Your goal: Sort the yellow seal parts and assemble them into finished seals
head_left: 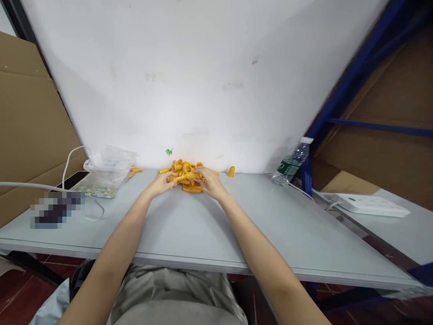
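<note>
Both hands meet in front of a heap of orange-yellow plastic parts (187,168) close to the wall. My left hand (164,184) pinches the left end of a long orange-yellow plastic piece (184,177), which looks ridged or twisted along that side. Around the right end of the same piece are the fingers of my right hand (210,182), closed on it. The piece lies roughly level, just before the heap. Cup-shaped and handle-like parts make up the pile; a curved orange handle (192,189) lies at its front. My fingers hide some of the parts.
One cup-shaped part (231,171) stands alone right of the heap. Left are an orange-handled corkscrew (134,172), a clear plastic bag (108,174) and white cables (98,212). A water bottle (292,162) leans against the blue frame (307,176), with a power strip (370,204) beyond.
</note>
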`<action>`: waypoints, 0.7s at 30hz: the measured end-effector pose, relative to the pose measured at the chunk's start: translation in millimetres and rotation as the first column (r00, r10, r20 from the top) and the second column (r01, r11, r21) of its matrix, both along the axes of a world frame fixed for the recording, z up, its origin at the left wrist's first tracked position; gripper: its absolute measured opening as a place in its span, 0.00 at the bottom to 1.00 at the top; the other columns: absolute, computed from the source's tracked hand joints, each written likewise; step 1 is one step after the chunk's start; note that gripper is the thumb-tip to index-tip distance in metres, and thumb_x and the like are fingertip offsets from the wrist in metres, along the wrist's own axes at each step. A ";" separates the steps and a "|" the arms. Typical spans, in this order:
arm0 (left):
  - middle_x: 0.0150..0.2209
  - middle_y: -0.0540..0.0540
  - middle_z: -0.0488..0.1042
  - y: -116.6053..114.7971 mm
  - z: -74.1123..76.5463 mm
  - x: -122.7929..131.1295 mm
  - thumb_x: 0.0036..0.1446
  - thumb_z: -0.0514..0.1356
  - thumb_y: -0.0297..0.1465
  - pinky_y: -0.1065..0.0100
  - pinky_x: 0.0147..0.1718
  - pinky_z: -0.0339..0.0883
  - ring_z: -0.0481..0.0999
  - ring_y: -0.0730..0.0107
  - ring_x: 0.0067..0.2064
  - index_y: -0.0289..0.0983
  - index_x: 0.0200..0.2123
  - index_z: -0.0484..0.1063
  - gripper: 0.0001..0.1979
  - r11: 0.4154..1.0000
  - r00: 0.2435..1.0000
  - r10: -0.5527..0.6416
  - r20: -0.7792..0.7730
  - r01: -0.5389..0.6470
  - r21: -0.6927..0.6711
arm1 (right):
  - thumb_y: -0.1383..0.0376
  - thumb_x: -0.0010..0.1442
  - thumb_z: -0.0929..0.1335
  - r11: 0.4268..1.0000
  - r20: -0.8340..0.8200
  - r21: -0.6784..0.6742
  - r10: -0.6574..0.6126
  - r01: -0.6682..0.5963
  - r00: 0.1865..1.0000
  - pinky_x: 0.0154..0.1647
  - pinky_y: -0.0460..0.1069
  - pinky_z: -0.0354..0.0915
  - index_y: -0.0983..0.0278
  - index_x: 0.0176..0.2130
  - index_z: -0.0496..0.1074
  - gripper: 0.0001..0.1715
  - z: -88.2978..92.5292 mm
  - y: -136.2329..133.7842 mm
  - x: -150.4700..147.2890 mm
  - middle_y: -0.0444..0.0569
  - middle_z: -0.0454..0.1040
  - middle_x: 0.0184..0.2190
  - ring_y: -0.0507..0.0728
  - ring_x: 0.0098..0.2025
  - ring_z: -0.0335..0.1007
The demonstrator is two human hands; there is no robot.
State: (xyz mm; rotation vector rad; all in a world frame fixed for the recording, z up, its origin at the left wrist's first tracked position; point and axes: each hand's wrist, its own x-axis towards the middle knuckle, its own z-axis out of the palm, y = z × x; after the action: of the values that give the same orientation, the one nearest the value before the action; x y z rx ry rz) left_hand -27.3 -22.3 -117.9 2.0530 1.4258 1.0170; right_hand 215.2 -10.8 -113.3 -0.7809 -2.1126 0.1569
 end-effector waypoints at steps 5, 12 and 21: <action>0.15 0.56 0.63 2.2 4.4 -14.7 0.43 0.67 0.36 0.74 0.19 0.51 0.60 0.78 0.19 0.36 0.27 0.73 0.11 0.982 0.968 -0.009 0.251 0.056 -0.181 | 0.73 0.60 0.60 0.969 0.116 0.140 -0.221 0.204 0.968 0.51 0.58 0.60 0.59 0.50 0.70 0.21 -2.3 3.4 7.3 0.55 0.73 0.54 0.63 0.50 0.69; 0.11 0.61 0.53 10.0 -4.5 -30.7 0.48 0.62 0.34 0.74 0.15 0.42 0.50 0.81 0.12 0.38 0.28 0.67 0.07 0.960 0.846 0.240 0.476 -0.133 -0.246 | 0.67 0.58 0.62 0.808 -0.283 -0.020 -0.569 0.589 0.772 0.54 0.56 0.60 0.64 0.50 0.65 0.19 -15.1 27.9 44.9 0.58 0.72 0.50 0.62 0.53 0.67; 0.15 0.59 0.57 23.3 -18.2 -42.8 0.52 0.58 0.29 0.75 0.15 0.48 0.54 0.81 0.14 0.37 0.28 0.64 0.03 0.800 0.511 0.581 0.634 -0.503 -0.328 | 0.64 0.56 0.67 0.369 -0.134 -0.540 -0.925 0.756 0.356 0.55 0.57 0.61 0.65 0.44 0.68 0.15 -53.4 45.2 99.5 0.60 0.72 0.50 0.63 0.53 0.67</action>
State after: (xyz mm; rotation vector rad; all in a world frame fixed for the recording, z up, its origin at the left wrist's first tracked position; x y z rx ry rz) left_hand -70.1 0.9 -136.1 0.8730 1.6187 1.7055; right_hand 314.7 34.4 -166.7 -1.8566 -0.9897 0.1432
